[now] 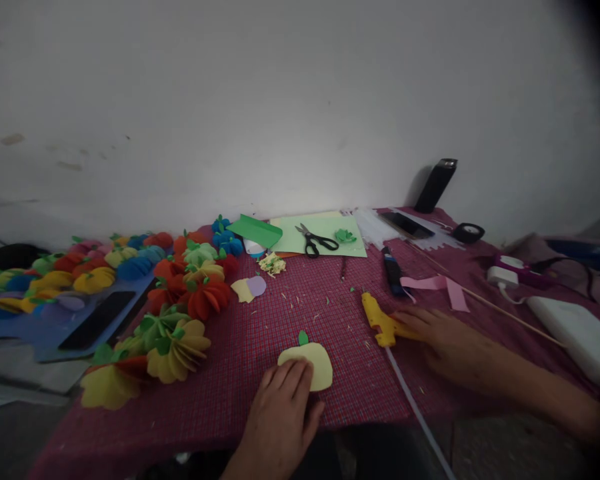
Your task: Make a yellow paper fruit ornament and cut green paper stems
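A pale yellow paper cutout [320, 365] with rounded edges lies near the table's front, a small green paper leaf [303, 338] at its top. My left hand [284, 407] rests on its left part, fingers lying flat. To the right, my right hand [430, 337] has its fingers around the handle of a yellow hot glue gun [377, 320]. The gun's nozzle end and a trailing pale cord [413, 400] show; my fingertips are partly hidden. Yellow and purple paper pieces [249, 289] lie beyond the cutout.
Several layered paper pumpkins [207, 293] crowd the left side. Black scissors [315, 240] lie on pale green sheets [357, 248] at the back. On the right are a pink ribbon [425, 283], a wooden stick [505, 313], black tape [468, 232] and a white box [575, 333].
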A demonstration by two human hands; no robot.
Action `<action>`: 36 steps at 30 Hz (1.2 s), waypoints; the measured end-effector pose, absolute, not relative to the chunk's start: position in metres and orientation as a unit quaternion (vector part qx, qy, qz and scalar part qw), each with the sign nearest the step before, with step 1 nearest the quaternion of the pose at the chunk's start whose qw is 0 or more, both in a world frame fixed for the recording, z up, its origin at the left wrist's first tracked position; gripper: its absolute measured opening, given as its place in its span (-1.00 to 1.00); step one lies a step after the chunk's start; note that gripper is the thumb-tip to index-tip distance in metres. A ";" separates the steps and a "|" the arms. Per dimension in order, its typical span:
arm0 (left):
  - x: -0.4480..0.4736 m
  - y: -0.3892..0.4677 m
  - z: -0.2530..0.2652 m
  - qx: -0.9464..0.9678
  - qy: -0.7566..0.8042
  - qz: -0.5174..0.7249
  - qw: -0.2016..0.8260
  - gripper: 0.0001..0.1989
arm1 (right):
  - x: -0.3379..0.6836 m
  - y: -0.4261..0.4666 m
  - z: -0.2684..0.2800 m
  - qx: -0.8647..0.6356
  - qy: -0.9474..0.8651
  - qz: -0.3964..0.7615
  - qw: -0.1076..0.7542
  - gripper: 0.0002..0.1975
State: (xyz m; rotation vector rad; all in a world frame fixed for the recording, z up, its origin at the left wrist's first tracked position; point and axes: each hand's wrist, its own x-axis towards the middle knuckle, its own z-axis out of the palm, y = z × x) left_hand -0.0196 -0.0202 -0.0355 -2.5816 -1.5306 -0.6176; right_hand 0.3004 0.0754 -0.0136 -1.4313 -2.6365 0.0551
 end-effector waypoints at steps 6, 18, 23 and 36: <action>-0.020 -0.019 -0.037 -0.846 -0.496 -0.188 0.046 -0.62 | 0.298 0.087 -0.018 -0.451 -0.892 0.034 0.029 -0.28; -0.027 -0.017 -0.037 -0.855 -0.477 -0.198 0.050 -0.56 | 0.295 0.099 -0.036 -0.477 -0.877 0.038 0.039 -0.31; -0.028 -0.018 -0.041 -0.845 -0.481 -0.224 0.063 -0.55 | 0.296 0.101 -0.038 -0.491 -0.869 0.056 0.033 -0.31; -0.039 -0.023 -0.040 -0.821 -0.484 -0.290 0.087 -0.71 | 0.298 0.096 -0.006 -0.530 -0.830 0.130 0.120 -0.49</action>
